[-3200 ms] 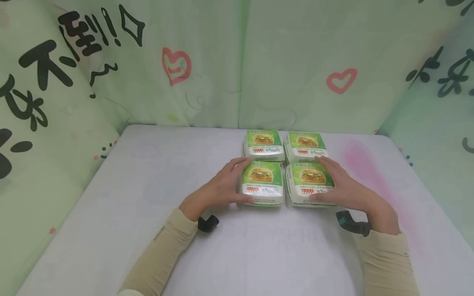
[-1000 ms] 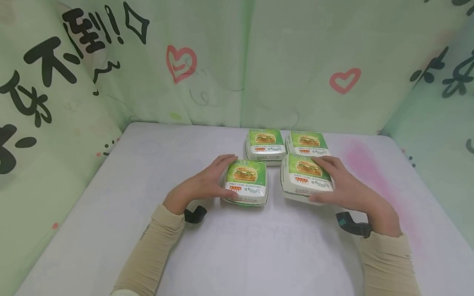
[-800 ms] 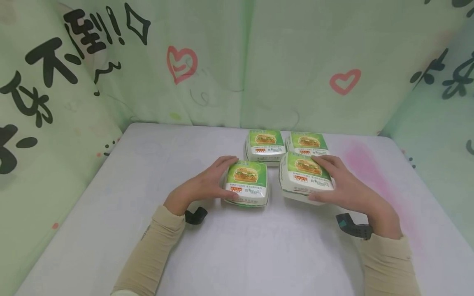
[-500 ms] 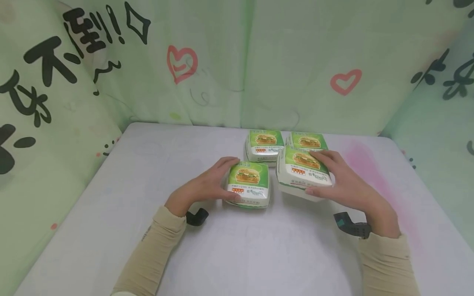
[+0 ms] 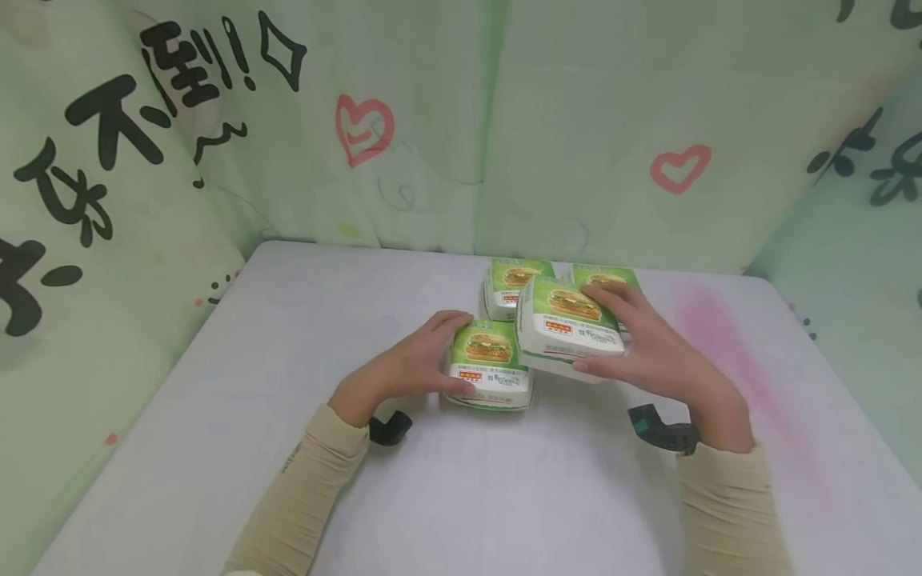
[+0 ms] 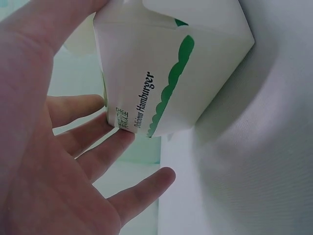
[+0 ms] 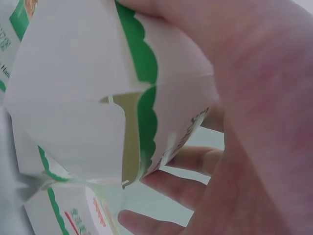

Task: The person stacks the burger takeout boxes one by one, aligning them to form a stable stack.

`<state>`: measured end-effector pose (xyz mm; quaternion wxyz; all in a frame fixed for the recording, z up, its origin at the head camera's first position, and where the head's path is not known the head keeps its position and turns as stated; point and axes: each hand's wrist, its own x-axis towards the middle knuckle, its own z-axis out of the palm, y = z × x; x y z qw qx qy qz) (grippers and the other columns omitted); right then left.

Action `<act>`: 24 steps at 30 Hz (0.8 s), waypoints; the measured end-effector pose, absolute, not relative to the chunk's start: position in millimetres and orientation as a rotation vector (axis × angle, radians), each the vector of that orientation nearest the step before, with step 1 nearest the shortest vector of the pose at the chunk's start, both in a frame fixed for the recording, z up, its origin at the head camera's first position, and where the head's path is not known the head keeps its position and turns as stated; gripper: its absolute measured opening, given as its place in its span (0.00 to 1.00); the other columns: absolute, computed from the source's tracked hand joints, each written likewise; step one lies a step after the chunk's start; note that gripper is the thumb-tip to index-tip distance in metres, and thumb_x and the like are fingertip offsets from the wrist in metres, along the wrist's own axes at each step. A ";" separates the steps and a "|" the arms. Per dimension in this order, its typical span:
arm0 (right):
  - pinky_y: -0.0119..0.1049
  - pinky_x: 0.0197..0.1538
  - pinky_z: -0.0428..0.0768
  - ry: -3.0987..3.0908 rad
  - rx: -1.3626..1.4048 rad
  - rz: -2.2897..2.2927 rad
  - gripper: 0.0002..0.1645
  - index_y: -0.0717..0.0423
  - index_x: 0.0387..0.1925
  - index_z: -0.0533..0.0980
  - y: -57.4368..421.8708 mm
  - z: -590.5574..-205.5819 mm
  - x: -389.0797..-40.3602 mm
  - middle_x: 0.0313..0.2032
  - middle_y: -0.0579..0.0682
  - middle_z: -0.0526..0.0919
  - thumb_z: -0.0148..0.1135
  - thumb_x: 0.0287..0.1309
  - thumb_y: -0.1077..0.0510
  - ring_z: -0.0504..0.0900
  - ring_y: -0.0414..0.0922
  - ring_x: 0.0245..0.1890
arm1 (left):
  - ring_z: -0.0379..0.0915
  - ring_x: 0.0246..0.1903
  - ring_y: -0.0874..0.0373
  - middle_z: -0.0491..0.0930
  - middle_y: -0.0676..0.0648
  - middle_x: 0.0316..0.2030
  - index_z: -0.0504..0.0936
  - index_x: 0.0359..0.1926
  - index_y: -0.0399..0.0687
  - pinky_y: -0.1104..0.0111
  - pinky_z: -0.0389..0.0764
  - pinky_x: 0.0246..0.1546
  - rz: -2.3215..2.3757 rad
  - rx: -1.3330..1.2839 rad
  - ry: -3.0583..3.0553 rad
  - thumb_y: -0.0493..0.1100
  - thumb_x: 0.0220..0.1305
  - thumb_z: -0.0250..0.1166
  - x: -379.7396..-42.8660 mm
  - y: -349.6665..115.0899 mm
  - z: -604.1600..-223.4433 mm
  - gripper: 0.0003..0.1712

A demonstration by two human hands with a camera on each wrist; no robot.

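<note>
In the head view my left hand (image 5: 406, 364) grips a green-and-white hamburger box (image 5: 484, 376) standing on the table, thumb at its front and fingers at its back edge. My right hand (image 5: 659, 348) holds a second hamburger box (image 5: 565, 332) up off the table, tilted, its left side overlapping the first box's right edge. In the right wrist view the raised box's white underside (image 7: 68, 83) and a gap at its flap show. Behind them sit two more alike boxes, a back left one (image 5: 504, 276) and a back right one (image 5: 608, 274), both partly hidden by the raised box.
The white tabletop (image 5: 461, 496) carries a pink stain (image 5: 727, 352) on the right. A pale green printed curtain (image 5: 432, 192) hangs along the back and both sides. A black wrist mount (image 5: 663, 432) sits below the right hand, and another (image 5: 390, 430) by the left.
The two front boxes stood side by side against the back pair. The left one was drawn leftward and forward; the right hand then lifted and tilted the other, moving it left.
</note>
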<state>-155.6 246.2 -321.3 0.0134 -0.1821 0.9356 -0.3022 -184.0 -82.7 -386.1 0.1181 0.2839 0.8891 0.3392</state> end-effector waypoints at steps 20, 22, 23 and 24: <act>0.54 0.58 0.71 2.924 -0.601 -0.885 0.59 0.44 0.75 0.58 234.4 -329.7 -159.7 0.72 0.53 0.54 0.77 0.46 0.40 0.64 0.56 0.63 | 0.56 0.72 0.53 0.56 0.48 0.73 0.56 0.76 0.48 0.57 0.63 0.72 0.998 0.835 2.614 0.60 0.47 0.78 -183.4 -81.7 -386.2 0.61; 0.55 0.58 0.71 2.926 -0.629 -0.887 0.59 0.45 0.75 0.57 233.1 -330.1 -159.4 0.72 0.55 0.55 0.77 0.46 0.40 0.64 0.56 0.63 | 0.56 0.72 0.53 0.56 0.48 0.73 0.56 0.76 0.47 0.57 0.63 0.72 1.005 0.841 2.613 0.60 0.48 0.78 -183.2 -81.8 -386.1 0.61; 0.55 0.59 0.70 2.930 -0.647 -0.891 0.59 0.46 0.75 0.57 232.5 -330.3 -159.4 0.71 0.55 0.56 0.77 0.46 0.40 0.64 0.56 0.63 | 0.56 0.72 0.53 0.57 0.48 0.73 0.56 0.76 0.47 0.57 0.63 0.72 1.006 0.843 2.615 0.60 0.48 0.78 -183.1 -81.8 -385.9 0.60; 0.55 0.59 0.70 2.932 -0.660 -0.895 0.59 0.46 0.75 0.57 231.8 -330.4 -159.4 0.71 0.55 0.56 0.77 0.46 0.41 0.65 0.56 0.63 | 0.56 0.72 0.53 0.57 0.48 0.73 0.56 0.76 0.47 0.57 0.63 0.72 1.007 0.844 2.617 0.60 0.48 0.78 -182.9 -81.9 -385.7 0.60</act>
